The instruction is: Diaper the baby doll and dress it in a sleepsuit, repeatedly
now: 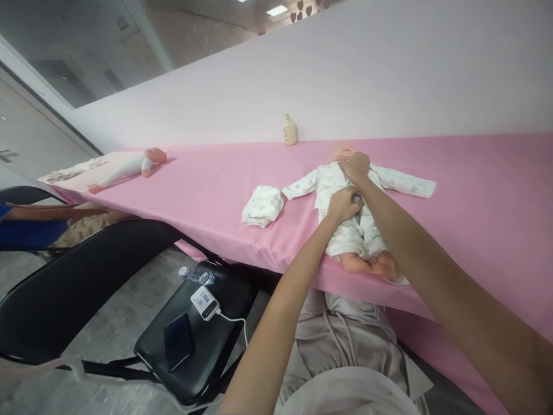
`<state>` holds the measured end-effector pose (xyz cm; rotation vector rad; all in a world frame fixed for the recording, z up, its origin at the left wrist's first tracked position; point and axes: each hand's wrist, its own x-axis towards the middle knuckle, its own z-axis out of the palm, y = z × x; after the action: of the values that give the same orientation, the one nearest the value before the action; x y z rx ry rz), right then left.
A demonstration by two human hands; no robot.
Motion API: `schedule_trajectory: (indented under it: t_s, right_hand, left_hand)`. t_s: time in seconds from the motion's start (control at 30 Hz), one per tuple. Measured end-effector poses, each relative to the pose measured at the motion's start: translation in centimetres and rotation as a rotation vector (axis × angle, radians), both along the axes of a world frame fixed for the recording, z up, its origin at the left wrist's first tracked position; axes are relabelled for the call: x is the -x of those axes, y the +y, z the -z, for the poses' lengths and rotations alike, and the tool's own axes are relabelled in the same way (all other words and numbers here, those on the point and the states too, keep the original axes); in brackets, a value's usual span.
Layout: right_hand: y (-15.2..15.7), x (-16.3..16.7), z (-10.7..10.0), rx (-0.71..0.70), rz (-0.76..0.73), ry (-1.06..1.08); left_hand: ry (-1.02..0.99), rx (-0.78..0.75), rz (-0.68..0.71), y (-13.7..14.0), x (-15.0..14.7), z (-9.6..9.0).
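A baby doll (355, 264) lies on its back on the pink-covered table (216, 190), bare legs towards me. It wears a white printed baby shirt (328, 181) and matching trousers (345, 239), with the shirt's sleeves spread to both sides. My left hand (343, 204) is closed on the shirt's front at the belly, fingers bent. Higher up, my right hand (356, 167) is closed at the shirt's neckline, covering part of the doll's chin and chest. The fabric between the fingers is mostly hidden. A folded white printed cloth (262, 205) lies left of the doll.
A pump bottle (290, 130) stands by the wall. Another doll (129, 167) lies at the table's far left, near a seated person (34, 225). A black chair (207, 340) beside me carries a phone (178, 341), a white cabled device (205, 302) and a plastic bottle (196, 275).
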<state>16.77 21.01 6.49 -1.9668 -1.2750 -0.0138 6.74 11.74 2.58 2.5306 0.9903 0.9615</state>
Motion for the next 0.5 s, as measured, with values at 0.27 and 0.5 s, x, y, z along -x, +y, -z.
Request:
schedule_trajectory:
  t_s: [0.27,0.5]
  right_hand:
    - [-0.26,-0.55,0.4,-0.047,-0.031,0.072]
    - [-0.03,-0.99,0.78,-0.141,-0.079,0.136]
  left_hand:
    - [-0.01,-0.01,-0.007,0.09,-0.18,0.23]
    - [0.017,-0.019,-0.024,0.12,-0.23,0.24]
